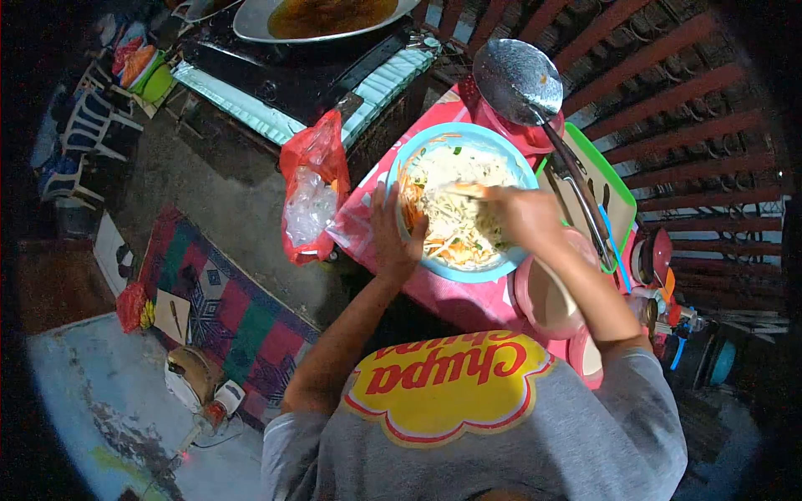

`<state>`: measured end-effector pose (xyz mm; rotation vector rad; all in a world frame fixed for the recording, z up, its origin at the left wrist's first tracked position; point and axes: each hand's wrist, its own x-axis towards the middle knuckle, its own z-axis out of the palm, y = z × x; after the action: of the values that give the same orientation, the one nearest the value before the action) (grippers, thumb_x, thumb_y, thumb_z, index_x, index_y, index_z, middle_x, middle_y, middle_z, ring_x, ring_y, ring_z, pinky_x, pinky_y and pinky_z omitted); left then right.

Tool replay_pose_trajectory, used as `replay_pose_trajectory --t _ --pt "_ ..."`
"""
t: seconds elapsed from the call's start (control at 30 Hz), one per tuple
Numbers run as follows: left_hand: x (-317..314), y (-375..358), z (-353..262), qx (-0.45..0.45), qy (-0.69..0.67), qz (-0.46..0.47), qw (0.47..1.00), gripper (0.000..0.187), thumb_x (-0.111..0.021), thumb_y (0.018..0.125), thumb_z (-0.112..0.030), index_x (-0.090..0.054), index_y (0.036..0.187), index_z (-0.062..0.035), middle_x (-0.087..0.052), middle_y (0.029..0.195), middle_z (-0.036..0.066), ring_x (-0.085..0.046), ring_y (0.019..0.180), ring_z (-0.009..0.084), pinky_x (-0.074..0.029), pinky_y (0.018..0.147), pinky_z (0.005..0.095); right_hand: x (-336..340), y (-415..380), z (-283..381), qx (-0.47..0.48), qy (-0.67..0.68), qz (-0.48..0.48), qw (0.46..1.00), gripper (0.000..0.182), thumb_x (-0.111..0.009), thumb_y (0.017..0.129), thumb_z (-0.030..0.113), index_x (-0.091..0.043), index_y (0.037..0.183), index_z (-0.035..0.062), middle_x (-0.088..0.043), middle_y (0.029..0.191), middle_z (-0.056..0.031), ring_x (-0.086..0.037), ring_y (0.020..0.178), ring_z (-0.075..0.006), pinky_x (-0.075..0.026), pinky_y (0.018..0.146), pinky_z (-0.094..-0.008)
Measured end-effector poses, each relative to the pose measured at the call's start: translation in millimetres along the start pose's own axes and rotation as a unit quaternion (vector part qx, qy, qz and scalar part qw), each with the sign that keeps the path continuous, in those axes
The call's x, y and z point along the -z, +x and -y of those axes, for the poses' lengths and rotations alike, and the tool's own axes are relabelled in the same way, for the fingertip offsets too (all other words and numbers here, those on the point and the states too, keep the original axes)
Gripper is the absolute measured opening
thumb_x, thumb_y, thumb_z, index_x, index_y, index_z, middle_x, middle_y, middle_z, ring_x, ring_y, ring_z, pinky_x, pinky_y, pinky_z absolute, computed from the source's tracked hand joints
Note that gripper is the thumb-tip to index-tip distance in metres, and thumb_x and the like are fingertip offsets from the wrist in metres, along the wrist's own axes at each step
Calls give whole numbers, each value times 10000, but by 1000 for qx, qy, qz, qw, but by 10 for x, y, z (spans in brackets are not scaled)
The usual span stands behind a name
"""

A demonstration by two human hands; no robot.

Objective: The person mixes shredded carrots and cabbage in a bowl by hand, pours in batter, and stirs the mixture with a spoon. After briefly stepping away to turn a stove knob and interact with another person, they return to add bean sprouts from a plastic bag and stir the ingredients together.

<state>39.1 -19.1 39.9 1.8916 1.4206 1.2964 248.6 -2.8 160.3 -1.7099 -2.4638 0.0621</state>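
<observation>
Only readable writing here is the big "Chupa Chups" style logo (449,386) on the grey t-shirt (501,451), upside down from this angle since the camera looks down the person's own chest; I can make out "Chupa" in red letters on the yellow flower shape, nothing else in the scene is legible. Now the hands: the left hand (391,235) rests on the near-left rim of the light blue bowl (401,167), fingers spread and laid flat against the edge, not wrapped around anything. The right hand (522,213) is over the bowl's right side, fingers pinched together on a strand or utensil that pokes left across the food, too blurred to say which. The bowl sits in the middle of a pink table (455,296), full of pale shredded noodles or vegetables with orange carrot bits (455,221). Far right of the bowl lies a big metal ladle (518,79) over a red container, with a green cutting board (614,196) just beside it. Left of the bowl hangs a red plastic bag (313,188), and two pink bowls (543,296) sit near right, partly under the right forearm.
</observation>
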Motion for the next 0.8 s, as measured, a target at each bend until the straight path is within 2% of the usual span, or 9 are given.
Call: replay_pose_trajectory --t 0.03,0.1,0.17,0.33,0.5,0.53,0.6,0.67,0.8 --pt "-60 -15 40 19 -21 -40 999 642 -597 799 -311 -309 1299 -28 -273 1324 253 -264 1231 414 -229 1004 478 -141 58 156 1 -70 66 995 131 -547 713 145 -613 822 115 -623 700 -132 -607 545 -258 -484 503 -380" --pt "-136 -19 42 37 -41 -84 995 554 -541 850 -259 -321 1280 14 -318 1292 262 -323 1202 395 -273 990 431 -438 102 211 20 -28 42 999 132 -555 717 151 -613 830 115 -625 705 -129 -612 597 -279 -482 531 -391" --pt "-161 -10 45 255 -135 -120 950 433 -448 906 -214 -367 1247 40 -389 1237 254 -388 1157 345 -328 941 384 -346 120 159 -3 -1 71 997 135 -562 761 185 -646 856 137 -621 684 -128 -612 628 -289 -471 545 -400" --pt "-258 -135 124 249 -152 -146 945 382 -419 917 -204 -430 1200 52 -481 1154 232 -479 1055 313 -374 885 371 373 172 -110 -142 34 79 986 182 -595 766 273 -656 895 159 -628 712 -144 -618 667 -305 -472 590 -413" --pt "-280 -104 241 240 -171 -138 946 355 -403 917 -182 -450 1190 40 -534 1101 216 -523 1006 306 -393 867 367 -171 529 -413 -230 15 16 973 212 -592 763 267 -641 916 128 -627 745 -174 -616 688 -325 -470 622 -427" --pt "-227 -17 275 216 -170 -107 956 357 -386 917 -188 -458 1186 35 -531 1108 215 -515 1026 308 -391 873 362 -246 615 -344 -228 30 33 973 219 -579 771 265 -627 928 119 -625 761 -181 -611 676 -333 -469 609 -436" --pt "-191 135 484 193 -168 -75 964 360 -369 916 -194 -466 1182 29 -529 1115 214 -507 1046 310 -389 879 358 -404 641 -178 -116 39 12 992 211 -582 757 259 -615 903 110 -621 745 -169 -605 649 -334 -465 585 -446" --pt "-300 207 885 213 -257 33 942 364 -357 896 -183 -485 1165 26 -525 1108 222 -499 1068 311 -391 884 348 -332 418 20 21 40 15 999 216 -574 753 179 -627 962 165 -622 707 -118 -597 599 -313 -462 533 -409" --pt "74 662 396 189 -171 101 962 378 -372 875 -202 -507 1141 30 -510 1132 223 -505 1053 316 -397 877 349 -119 71 12 38 -45 28 998 179 -585 746 153 -644 913 182 -613 694 -105 -585 537 -296 -466 501 -396"
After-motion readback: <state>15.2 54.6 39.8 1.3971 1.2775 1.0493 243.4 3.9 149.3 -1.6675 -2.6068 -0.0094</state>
